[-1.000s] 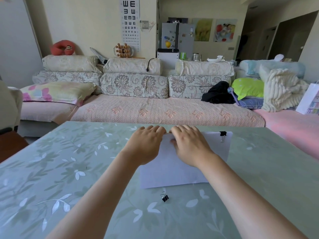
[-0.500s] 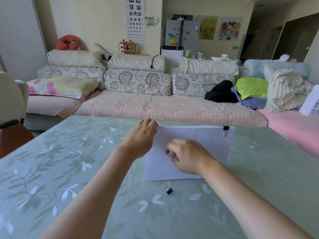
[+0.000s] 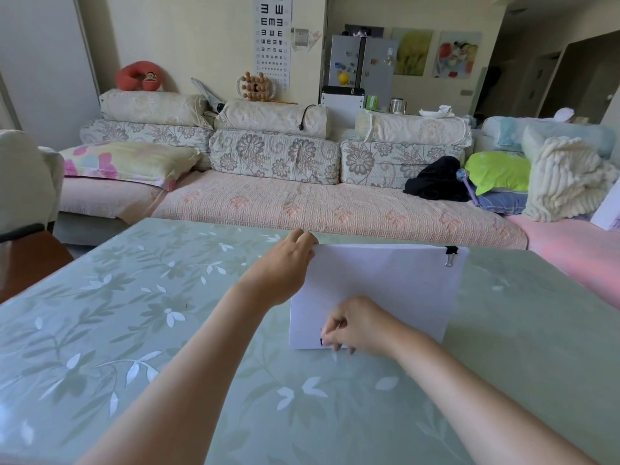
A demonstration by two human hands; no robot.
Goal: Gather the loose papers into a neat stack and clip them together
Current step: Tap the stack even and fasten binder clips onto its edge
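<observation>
Since half a second ago my right hand [image 3: 359, 327] has come down from the middle of the sheet to its lower left edge. The small black clip [image 3: 321, 341] that lay on the counter [image 3: 134, 330] below the sheet is now at the fingertips of this hand. The grip of the right hand is closed: the fingers are curled and pinch this clip, and only a small dark part of it shows. I cannot tell if the clip already bites on the paper edge or is only held beside it.

My left hand [image 3: 285, 266] stays at the upper left corner of the papers [image 3: 385, 290], as before. Its grip is closed on that corner, with the fingers bent over the top edge.

I see the papers as one white stack, a little right of the centre of the frame. Its lower edge rests on the counter and its top edge is raised. A binder clip [image 3: 451, 251] sits on the top edge near the upper right corner, with its silver handle hanging down over the front sheet.

Behind the counter, across the middle of the frame, stands a sofa [image 3: 302, 203] with flowered cushions.
</observation>
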